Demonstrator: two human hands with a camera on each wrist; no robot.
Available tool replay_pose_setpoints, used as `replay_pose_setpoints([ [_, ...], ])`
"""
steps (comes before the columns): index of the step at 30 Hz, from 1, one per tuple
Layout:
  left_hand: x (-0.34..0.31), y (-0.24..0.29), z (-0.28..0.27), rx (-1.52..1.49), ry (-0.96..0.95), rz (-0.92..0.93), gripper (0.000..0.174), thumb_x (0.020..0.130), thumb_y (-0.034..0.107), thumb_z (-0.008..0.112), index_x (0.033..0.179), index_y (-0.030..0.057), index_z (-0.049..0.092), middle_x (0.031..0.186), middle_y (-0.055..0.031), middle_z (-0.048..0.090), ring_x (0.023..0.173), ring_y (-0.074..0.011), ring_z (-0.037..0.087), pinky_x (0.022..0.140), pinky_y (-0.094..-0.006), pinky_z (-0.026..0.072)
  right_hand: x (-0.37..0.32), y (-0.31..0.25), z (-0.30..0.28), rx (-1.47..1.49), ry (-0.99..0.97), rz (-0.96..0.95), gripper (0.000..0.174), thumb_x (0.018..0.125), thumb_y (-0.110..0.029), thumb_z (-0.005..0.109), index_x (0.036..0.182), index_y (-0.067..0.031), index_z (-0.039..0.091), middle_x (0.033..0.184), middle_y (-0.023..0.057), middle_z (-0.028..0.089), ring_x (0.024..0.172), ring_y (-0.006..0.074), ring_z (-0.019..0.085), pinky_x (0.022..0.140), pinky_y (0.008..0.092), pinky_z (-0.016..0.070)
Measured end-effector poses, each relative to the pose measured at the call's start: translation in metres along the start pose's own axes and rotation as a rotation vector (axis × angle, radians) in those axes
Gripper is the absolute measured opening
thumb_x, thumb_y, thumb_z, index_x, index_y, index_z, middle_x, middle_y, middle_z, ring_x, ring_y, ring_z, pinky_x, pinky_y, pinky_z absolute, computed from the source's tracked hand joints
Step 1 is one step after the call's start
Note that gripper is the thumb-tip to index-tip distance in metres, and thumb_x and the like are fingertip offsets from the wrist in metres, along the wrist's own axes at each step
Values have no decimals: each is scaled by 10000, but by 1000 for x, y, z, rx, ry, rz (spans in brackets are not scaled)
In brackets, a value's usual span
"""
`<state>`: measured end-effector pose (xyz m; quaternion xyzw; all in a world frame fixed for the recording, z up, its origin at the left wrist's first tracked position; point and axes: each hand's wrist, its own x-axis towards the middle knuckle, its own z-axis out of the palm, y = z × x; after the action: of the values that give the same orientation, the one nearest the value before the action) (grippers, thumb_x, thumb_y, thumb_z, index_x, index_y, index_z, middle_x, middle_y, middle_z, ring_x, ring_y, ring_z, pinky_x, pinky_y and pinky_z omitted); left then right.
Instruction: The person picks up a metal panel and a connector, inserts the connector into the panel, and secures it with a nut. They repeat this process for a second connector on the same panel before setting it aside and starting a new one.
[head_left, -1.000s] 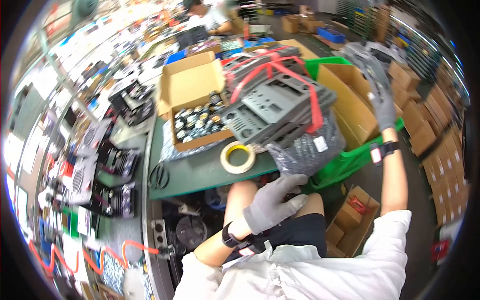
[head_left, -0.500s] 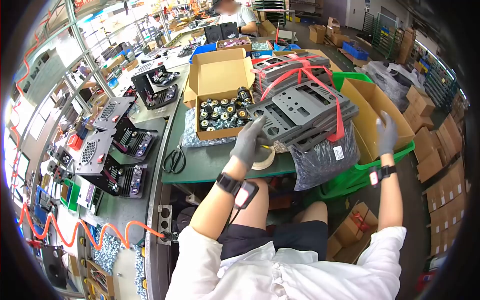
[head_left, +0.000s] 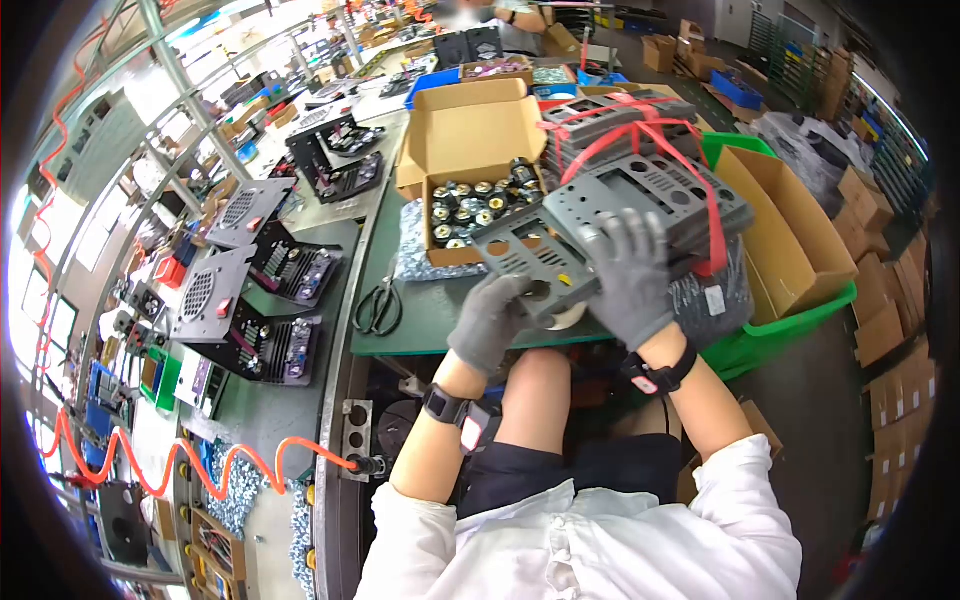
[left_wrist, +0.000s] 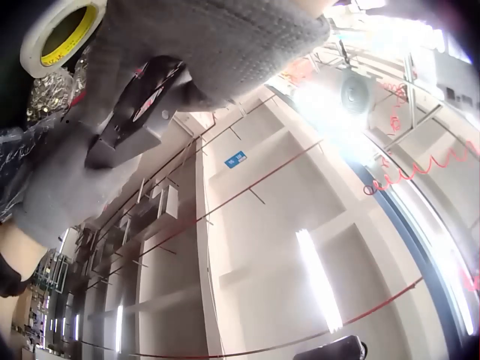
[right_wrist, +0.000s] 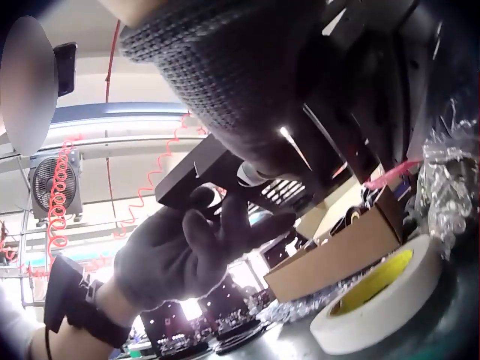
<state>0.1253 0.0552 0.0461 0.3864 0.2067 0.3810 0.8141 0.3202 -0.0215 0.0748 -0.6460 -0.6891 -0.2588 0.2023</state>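
A grey sheet-metal panel [head_left: 545, 245] with round and rectangular cut-outs is tilted over the front of the green worktable [head_left: 440, 335]. My gloved left hand [head_left: 490, 325] grips its lower left corner, the fingers bent at the edge in the right wrist view. On the other side my gloved right hand [head_left: 632, 275] holds the panel's right end, fingers spread long over the face; its edge lies against the thumb side in the left wrist view. A stack of similar panels [head_left: 690, 200], bound with red strap [head_left: 715, 235], lies just behind. A tape roll [right_wrist: 382, 300] is partly hidden beneath the panel.
An open carton [head_left: 470, 130] of black round parts stands behind, scissors [head_left: 378, 307] at the left. A green crate [head_left: 830, 305] with a cardboard box [head_left: 785, 240] stands right. Black assembled units [head_left: 290, 345] line the left bench; another person [head_left: 520, 30] sits at the far end.
My right hand has come left from the crate onto the panel. My left hand has taken hold of the panel's corner, and the panel has shifted toward me off the stack.
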Motion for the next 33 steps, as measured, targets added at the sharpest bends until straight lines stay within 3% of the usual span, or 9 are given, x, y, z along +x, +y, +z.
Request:
replay_pose_setpoints([
  [2,13,-2,-7,-43,-96,-37,398,927,62,480,1287,-109,465,1218,-196,604,1120,-312,604,972,-460,503,5,3,5,-12,58,92,728,622,-398,797,1246,-98,571,1292,162,513,1290,388,402,1144,578,175],
  [6,40,-3,10,-82,-115,-90,222,929,157,553,1025,-21,645,929,-97,668,846,-191,656,722,-313,550,10,-7,-10,20,56,102,736,643,-374,794,1280,-124,524,1278,139,511,1294,353,397,1140,563,191],
  [8,47,-16,11,640,-230,476,221,927,153,554,1002,-33,646,928,-95,667,797,-178,645,706,-305,537,11,-12,-14,134,23,-14,750,641,-344,798,1298,-138,502,1267,114,513,1295,339,393,1137,553,199],
  [16,-19,-5,-9,67,63,152,244,788,-156,587,997,-40,638,947,-175,693,874,-262,695,767,-335,560,16,23,9,25,104,60,550,811,-253,622,1313,-69,490,1225,156,574,1201,332,492,1096,502,279],
  [17,-38,-9,-28,624,42,493,272,780,-174,584,1000,-27,644,958,-174,691,854,-267,690,763,-335,558,14,29,16,120,79,69,562,802,-249,638,1314,-67,491,1229,167,568,1198,330,499,1090,499,293],
  [18,-65,3,-26,615,75,417,188,877,-98,490,1015,-89,618,917,-125,660,741,-147,631,606,-262,506,11,29,17,128,76,73,562,802,-249,638,1314,-67,491,1229,167,568,1198,330,499,1090,499,293],
  [20,-103,12,-35,-215,208,63,180,911,39,529,1002,-82,625,943,-153,663,710,-177,645,605,-283,521,12,28,15,162,32,100,567,786,-245,663,1301,-71,503,1239,173,558,1195,343,500,1082,498,303],
  [28,-138,-83,-88,170,365,184,307,895,170,660,1077,-77,646,1080,-154,660,961,-267,665,785,-368,580,63,-76,26,664,118,-107,423,779,-178,687,1182,-98,588,1198,126,585,1133,320,548,967,439,442],
  [33,-94,-91,-64,-131,279,-152,485,965,280,591,1343,-6,487,1187,-162,609,914,-270,667,752,-352,563,140,-108,134,377,-76,76,474,818,-238,633,1268,-122,544,1311,181,507,1182,374,520,996,470,434],
])
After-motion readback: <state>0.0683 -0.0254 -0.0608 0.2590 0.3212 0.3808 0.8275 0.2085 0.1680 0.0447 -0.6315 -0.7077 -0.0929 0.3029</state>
